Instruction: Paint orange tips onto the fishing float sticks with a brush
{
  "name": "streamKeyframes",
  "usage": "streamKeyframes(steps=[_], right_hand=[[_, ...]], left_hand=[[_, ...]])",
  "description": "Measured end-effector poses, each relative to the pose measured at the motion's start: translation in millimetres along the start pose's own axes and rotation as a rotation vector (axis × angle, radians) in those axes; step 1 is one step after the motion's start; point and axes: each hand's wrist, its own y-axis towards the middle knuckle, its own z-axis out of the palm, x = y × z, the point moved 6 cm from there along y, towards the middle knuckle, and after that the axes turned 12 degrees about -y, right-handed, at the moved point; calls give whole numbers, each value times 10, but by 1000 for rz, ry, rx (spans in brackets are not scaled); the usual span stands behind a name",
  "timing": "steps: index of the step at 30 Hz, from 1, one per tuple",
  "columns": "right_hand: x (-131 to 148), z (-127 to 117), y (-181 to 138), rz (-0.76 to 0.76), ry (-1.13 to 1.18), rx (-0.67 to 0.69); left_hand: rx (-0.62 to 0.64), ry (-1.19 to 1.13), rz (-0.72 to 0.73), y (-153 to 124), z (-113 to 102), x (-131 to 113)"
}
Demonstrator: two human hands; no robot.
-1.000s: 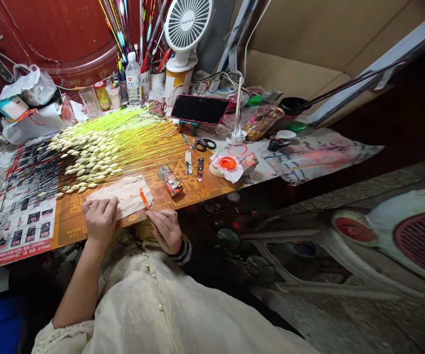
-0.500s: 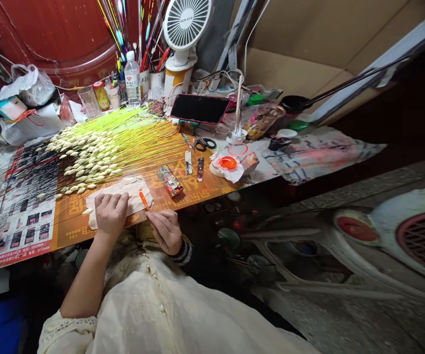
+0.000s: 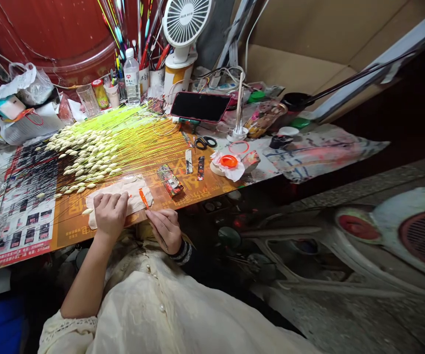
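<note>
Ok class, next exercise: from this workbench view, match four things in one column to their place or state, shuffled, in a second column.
Things:
1. orange-tipped stick
2. tan paper sheet
3. scissors
4. desk fan

Place or state:
A. lying flat, black handles showing
B. standing upright at the back
C. pinched in the right hand
D. pressed under the left hand

Pairs: 1-C, 2-D, 3-A, 4-B

- My table's orange printed covering [image 3: 71, 227], with a black-and-red flyer [image 3: 28, 216] at its left end
- Thin rods with cream bulbs [image 3: 87, 157], fanned out, yellow-green toward the far side
- Creased tan paper [image 3: 138, 192], nearest me
- Black scissors [image 3: 205, 142]
- A smartphone [image 3: 200, 106] on a small stand
- A water bottle [image 3: 132, 78]
</note>
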Motion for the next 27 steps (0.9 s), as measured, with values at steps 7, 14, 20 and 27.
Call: streamKeyframes(steps=[7,14,20,27], right_hand=[[42,-86,28,-47,39,-127],[49,-83,13,-82,73,-167],[135,-89,32,-127,131,-184],[198,-23,36,-124,115,-146]], left_hand=[[-12,-2,0,4,-15,-7],[-27,13,3,-5,-13,-4],[-36,11,-15,-37,-49,5],[-70,42,-2,-65,-104,-18]])
